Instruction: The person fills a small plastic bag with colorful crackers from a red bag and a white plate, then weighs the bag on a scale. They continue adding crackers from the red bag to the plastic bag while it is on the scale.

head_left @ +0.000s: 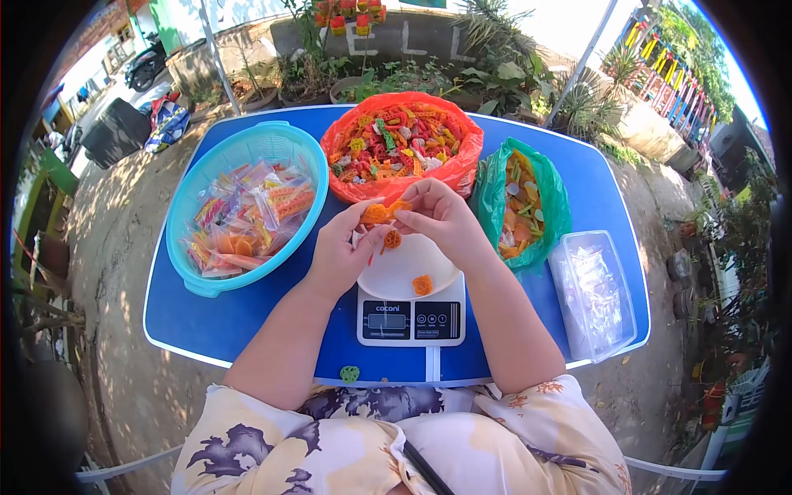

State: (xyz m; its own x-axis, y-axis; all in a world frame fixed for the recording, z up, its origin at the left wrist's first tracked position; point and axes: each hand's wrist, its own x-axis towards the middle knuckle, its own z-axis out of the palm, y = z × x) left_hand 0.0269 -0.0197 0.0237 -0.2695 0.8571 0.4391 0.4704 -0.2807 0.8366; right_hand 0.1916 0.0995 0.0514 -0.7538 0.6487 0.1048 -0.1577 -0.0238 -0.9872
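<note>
My left hand point(338, 254) and my right hand point(448, 228) meet above a white bowl point(404, 272), fingers pinched around orange wheel-shaped crackers point(379, 214). Another orange cracker point(392, 239) shows just under my left fingers, overlapping the bowl. Inside the bowl, near its front edge, lies one more orange piece point(422, 285). The bowl rests on a white digital kitchen scale point(411, 338) with a black panel. Behind my hands stands a red plastic bag point(472, 142) full of colorful dry crackers.
At left is a turquoise basket point(320, 186) of filled clear packets. A green bag point(554, 186) of yellow and orange chips stands at right, beside a clear tub point(631, 318) of plastic packets. A green cracker point(350, 374) lies near the front edge of the blue table point(247, 330).
</note>
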